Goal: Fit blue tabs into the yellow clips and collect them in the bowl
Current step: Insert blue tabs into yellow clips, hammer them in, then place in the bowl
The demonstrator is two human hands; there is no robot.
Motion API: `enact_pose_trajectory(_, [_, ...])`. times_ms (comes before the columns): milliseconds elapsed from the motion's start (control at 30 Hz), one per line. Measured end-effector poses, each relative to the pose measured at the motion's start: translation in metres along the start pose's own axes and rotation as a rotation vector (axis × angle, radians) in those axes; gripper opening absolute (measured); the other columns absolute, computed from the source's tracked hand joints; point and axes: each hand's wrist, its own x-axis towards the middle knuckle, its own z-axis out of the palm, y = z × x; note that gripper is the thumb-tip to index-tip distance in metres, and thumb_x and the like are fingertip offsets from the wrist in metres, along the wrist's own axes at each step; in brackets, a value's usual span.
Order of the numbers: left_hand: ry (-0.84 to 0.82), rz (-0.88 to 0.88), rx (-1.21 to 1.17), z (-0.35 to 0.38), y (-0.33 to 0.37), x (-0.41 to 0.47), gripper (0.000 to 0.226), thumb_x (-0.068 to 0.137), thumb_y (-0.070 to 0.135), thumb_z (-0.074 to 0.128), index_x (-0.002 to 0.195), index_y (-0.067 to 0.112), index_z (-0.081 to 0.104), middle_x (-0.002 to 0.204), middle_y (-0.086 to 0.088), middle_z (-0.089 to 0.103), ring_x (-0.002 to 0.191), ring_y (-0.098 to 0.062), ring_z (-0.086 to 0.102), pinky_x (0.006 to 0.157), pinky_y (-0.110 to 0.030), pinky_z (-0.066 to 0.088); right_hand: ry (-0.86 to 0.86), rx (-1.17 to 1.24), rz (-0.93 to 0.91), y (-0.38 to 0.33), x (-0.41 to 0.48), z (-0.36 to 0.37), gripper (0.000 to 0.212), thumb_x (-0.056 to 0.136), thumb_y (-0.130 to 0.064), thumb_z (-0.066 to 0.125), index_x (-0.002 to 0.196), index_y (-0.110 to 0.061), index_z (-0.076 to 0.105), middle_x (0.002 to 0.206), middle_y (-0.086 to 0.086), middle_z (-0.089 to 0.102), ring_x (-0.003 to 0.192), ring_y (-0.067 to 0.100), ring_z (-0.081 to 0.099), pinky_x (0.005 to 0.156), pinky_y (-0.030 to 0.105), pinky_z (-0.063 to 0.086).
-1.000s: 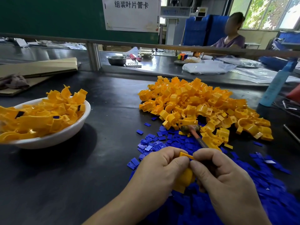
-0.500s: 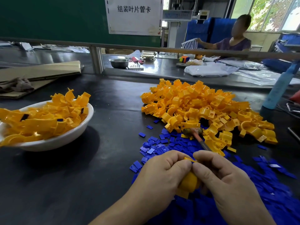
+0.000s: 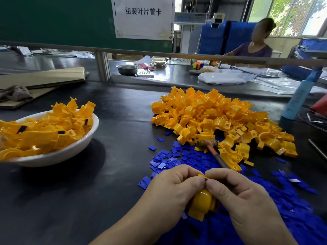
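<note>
Fingers (image 3: 192, 183) of our left hand (image 3: 173, 190) and right hand (image 3: 238, 197) pinch one clip (image 3: 201, 203) over the tabs (image 3: 292, 209) at the front edge of the table (image 3: 115, 191); the bowl (image 3: 70, 152) sits left.

Bright daylight from windows (image 3: 290, 15) far right, overexposed. Soft shadow beside bowl (image 3: 62, 154). Sheen on dark table (image 3: 123, 106). Wide-angle bending at edges; bowl's left side blurred.

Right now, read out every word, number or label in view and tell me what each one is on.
"组装叶片管卡": large black characters on the white paper sign fixed to the green board.
Small print at the sign's lower edge: too small to read.
Display unit right of the sign: blurred, unreadable.
Blue bottle at far right: no legible label.
</note>
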Motion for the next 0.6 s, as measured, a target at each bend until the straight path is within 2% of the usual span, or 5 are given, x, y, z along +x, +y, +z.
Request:
enact_pose_trajectory(100, [-0.013, -0.028, -0.019, 0.0004, 0.0017, 0.0, 0.012, 0.094, 0.038, 0.06, 0.093, 0.035, 0.071, 0.092, 0.006, 0.074, 0.083, -0.008, 0.07, 0.073, -0.023, 0.058, -0.019, 0.024, -0.008, -0.0009, 0.0004, -0.0012, 0.025, 0.061, -0.039, 0.061, 0.083, -0.047, 0.068, 0.081, -0.017, 0.068, 0.075, 0.002, 0.066, 0.054, 0.014, 0.051])
enact_pose_trajectory(233, [-0.007, -0.042, -0.019, 0.0013, 0.002, 0.0007, 0.013, 0.094, 0.037, 0.06, 0.094, 0.031, 0.072, 0.099, -0.002, 0.074, 0.096, -0.024, 0.07, 0.086, -0.046, 0.058, -0.046, 0.037, -0.006, -0.0036, -0.0007, -0.0008, 0.023, 0.062, -0.037, 0.061, 0.083, -0.046, 0.069, 0.08, -0.012, 0.069, 0.073, 0.007, 0.067, 0.054, 0.017, 0.053])
enact_pose_trajectory(333, [-0.006, -0.037, -0.013, 0.002, 0.002, 0.0001, 0.014, 0.095, 0.037, 0.059, 0.094, 0.032, 0.072, 0.101, -0.006, 0.073, 0.096, -0.029, 0.069, 0.086, -0.052, 0.057, -0.042, 0.032, -0.009, -0.0041, -0.001, -0.0015, 0.024, 0.061, -0.039, 0.061, 0.083, -0.046, 0.068, 0.08, -0.013, 0.069, 0.073, 0.006, 0.067, 0.053, 0.016, 0.052])
enact_pose_trajectory(433, [0.004, -0.03, 0.005, 0.0028, 0.0015, -0.0008, 0.014, 0.095, 0.039, 0.059, 0.09, 0.036, 0.072, 0.097, -0.006, 0.072, 0.091, -0.029, 0.069, 0.08, -0.05, 0.059, -0.049, 0.046, -0.004, -0.0051, -0.0016, -0.0013, 0.023, 0.061, -0.039, 0.061, 0.082, -0.045, 0.069, 0.079, -0.012, 0.069, 0.072, 0.006, 0.066, 0.053, 0.017, 0.053])
enact_pose_trajectory(600, [0.023, -0.032, 0.014, 0.0024, 0.0004, -0.0004, 0.014, 0.094, 0.04, 0.059, 0.088, 0.039, 0.072, 0.087, 0.003, 0.073, 0.077, -0.013, 0.067, 0.074, -0.036, 0.058, -0.032, 0.045, -0.005, -0.0048, -0.002, 0.0003, 0.019, 0.064, -0.038, 0.063, 0.081, -0.045, 0.068, 0.079, -0.012, 0.068, 0.071, 0.007, 0.066, 0.052, 0.02, 0.053])
